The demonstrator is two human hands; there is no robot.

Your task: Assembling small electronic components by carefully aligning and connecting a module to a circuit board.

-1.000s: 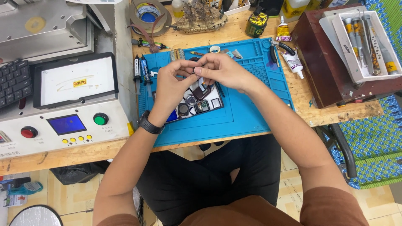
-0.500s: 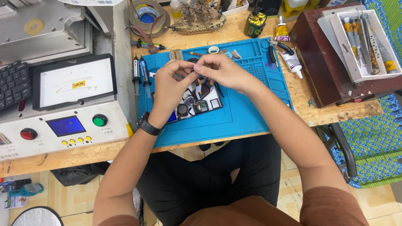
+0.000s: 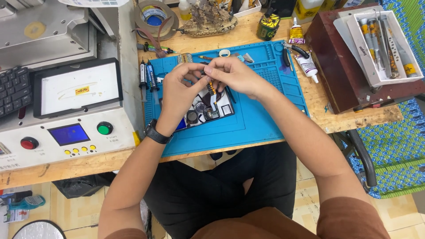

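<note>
Over at nine o'clock, filling the bench's left side: bulky white machine point(image 3: 66, 119) with a pale screen plus green and red buttons. Dead centre, spread flat on the wooden bench: blue work mat point(image 3: 265, 119). Out at two o'clock, dark red box point(image 3: 336, 66), topped by a white tray point(image 3: 354, 33) of slim tools. Now to the hands, and hardly any change from half a second back: same spot over the mat's upper middle, same tight huddle, same pinch. Reads as fine fiddling carrying on in place, nothing set down, nothing newly picked up. Left hand point(image 3: 181, 86), black watch point(image 3: 156, 132) on the wrist, coming in from seven o'clock, wrist bent, fingers curled nearly closed, thumb and forefinger tips nipping a thin strip point(image 3: 213, 88). Right hand point(image 3: 237, 75) reaching in from four o'clock, forearm stretched long across the mat, knuckles up, fingers tucked tight, gripping that same strip from the one o'clock side. Lying flat just under both hands, at their six o'clock: opened phone point(image 3: 208, 110), dark insides and round parts showing. Smallest of all, that orange-and-black strip, hanging from the fingertips down toward the phone; joined to it or free, cannot tell.
</note>
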